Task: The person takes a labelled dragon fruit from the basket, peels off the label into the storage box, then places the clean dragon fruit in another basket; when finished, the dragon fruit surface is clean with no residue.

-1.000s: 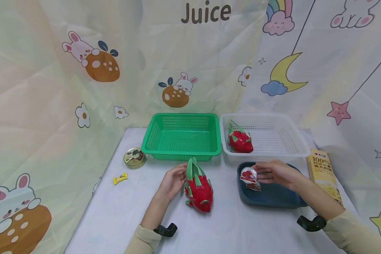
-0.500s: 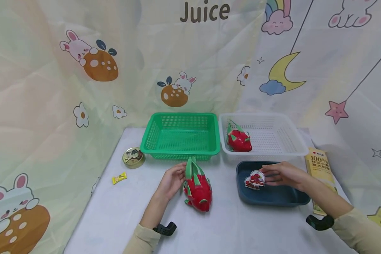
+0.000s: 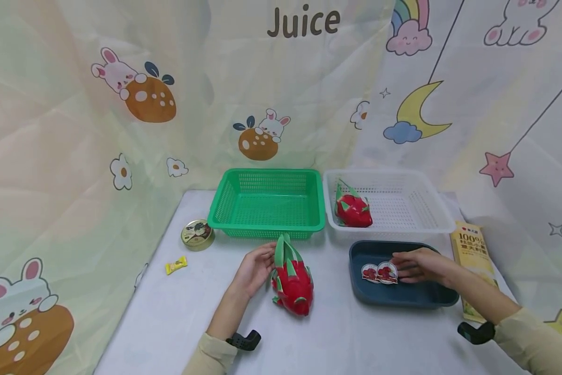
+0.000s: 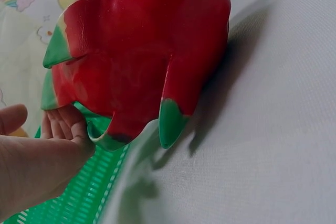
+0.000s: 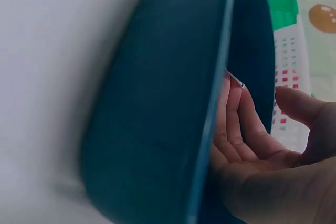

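Observation:
A red toy dragon fruit (image 3: 292, 287) with green leaf tips lies on the table. My left hand (image 3: 256, 268) is at its left side, fingertips against the green leaves and thumb apart. In the dark blue tray (image 3: 431, 297) are two round badges printed with red fruit, a left badge (image 3: 369, 272) and a right badge (image 3: 387, 273), edges overlapping slightly. My right hand (image 3: 423, 265) is over the tray, fingertips at the right badge's edge. In the right wrist view its thumb stands away from the fingers (image 5: 252, 127), and the tray wall partly hides them.
Behind stand a green basket (image 3: 266, 229) and a white basket (image 3: 402, 225) with another dragon fruit (image 3: 354, 211) inside. A round tin (image 3: 198, 234) and a yellow-wrapped candy (image 3: 176, 265) lie at the left. A yellow pasta packet (image 3: 473, 250) lies at the right, partly behind my right forearm.
My right hand has moved right and slightly down within the tray. The badge at its fingertips moved right with it, from covering the other badge to beside it. My left hand stays put.

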Tool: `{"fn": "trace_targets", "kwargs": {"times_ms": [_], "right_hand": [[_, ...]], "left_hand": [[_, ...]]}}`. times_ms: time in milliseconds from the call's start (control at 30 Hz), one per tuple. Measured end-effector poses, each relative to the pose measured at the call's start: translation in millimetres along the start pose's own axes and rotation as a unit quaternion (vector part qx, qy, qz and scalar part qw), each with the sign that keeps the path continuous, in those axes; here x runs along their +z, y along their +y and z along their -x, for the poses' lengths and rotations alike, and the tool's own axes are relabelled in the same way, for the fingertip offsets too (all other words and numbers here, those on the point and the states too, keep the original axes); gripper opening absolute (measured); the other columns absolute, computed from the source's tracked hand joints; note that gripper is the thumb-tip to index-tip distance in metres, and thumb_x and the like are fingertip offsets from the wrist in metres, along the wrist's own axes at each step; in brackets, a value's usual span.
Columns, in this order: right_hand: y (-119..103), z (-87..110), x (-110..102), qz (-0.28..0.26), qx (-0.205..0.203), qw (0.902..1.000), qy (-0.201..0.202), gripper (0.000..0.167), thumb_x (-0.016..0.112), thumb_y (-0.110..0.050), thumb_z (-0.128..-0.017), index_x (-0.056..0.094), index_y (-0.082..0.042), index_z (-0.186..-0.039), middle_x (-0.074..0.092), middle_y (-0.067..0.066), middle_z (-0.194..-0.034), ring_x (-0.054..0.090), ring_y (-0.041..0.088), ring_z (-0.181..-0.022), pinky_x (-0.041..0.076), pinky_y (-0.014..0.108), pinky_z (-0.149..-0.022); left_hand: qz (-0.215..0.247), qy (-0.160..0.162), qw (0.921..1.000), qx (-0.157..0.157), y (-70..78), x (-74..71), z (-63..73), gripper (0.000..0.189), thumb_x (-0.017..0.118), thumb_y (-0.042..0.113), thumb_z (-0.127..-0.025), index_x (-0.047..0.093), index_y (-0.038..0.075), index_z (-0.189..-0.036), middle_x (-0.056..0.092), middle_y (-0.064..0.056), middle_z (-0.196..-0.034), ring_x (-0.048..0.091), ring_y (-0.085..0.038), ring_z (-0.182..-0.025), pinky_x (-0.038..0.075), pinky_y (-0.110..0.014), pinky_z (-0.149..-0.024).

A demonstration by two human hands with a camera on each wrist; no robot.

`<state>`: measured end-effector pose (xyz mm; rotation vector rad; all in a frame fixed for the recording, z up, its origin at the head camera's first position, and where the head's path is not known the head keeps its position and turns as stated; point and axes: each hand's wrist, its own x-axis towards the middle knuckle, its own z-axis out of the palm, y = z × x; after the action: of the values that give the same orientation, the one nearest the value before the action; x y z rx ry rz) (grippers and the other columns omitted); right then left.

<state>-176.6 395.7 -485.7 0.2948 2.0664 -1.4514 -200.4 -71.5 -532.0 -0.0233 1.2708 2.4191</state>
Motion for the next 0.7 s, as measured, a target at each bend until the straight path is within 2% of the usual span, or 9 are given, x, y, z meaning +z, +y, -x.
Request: {"fn": "trace_targets", "kwargs": {"times_ms": [267, 467, 700], "right_hand": [[14.2, -4.3, -5.5, 0.029, -0.009, 0.9993, 0.02, 0.057, 0.053, -0.034, -0.11, 0.056, 0.015, -0.137, 0.071, 0.023, -0.122, 0.073, 0.029, -0.104, 0.061, 0.045, -0.092], [11.3, 0.4, -3.6, 0.043, -0.029, 0.9985, 0.014, 0.055, 0.055, -0.031, -0.109, 0.056, 0.016, -0.138, 0.072, 0.024, -0.122, 0.073, 0.03, -0.107, 0.06, 0.045, -0.094], [4.2, 3.6, -1.3, 0.088, -0.043, 0.9951, 0.02, 0.056, 0.05, -0.029, -0.111, 0.05, 0.02, -0.14, 0.073, 0.026, -0.119, 0.073, 0.035, -0.109, 0.06, 0.049, -0.094]], "left_hand": [[-0.003, 0.0, 1.0, -0.005, 0.7, 1.3, 0.8, 0.041, 0.044, 0.011, -0.107, 0.044, -0.009, -0.142, 0.065, -0.007, -0.121, 0.058, -0.019, -0.11, 0.051, -0.028, -0.094], [-0.01, -0.002, 0.9999, -0.006, 1.0, 0.0, -0.8, 0.043, 0.044, 0.012, -0.106, 0.042, -0.009, -0.144, 0.064, -0.007, -0.123, 0.058, -0.019, -0.11, 0.051, -0.028, -0.094], [-0.007, -0.001, 1.0, -0.007, 0.7, -1.1, -1.7, 0.043, 0.045, 0.012, -0.106, 0.043, -0.009, -0.144, 0.064, -0.007, -0.123, 0.057, -0.019, -0.11, 0.051, -0.028, -0.095]]}}
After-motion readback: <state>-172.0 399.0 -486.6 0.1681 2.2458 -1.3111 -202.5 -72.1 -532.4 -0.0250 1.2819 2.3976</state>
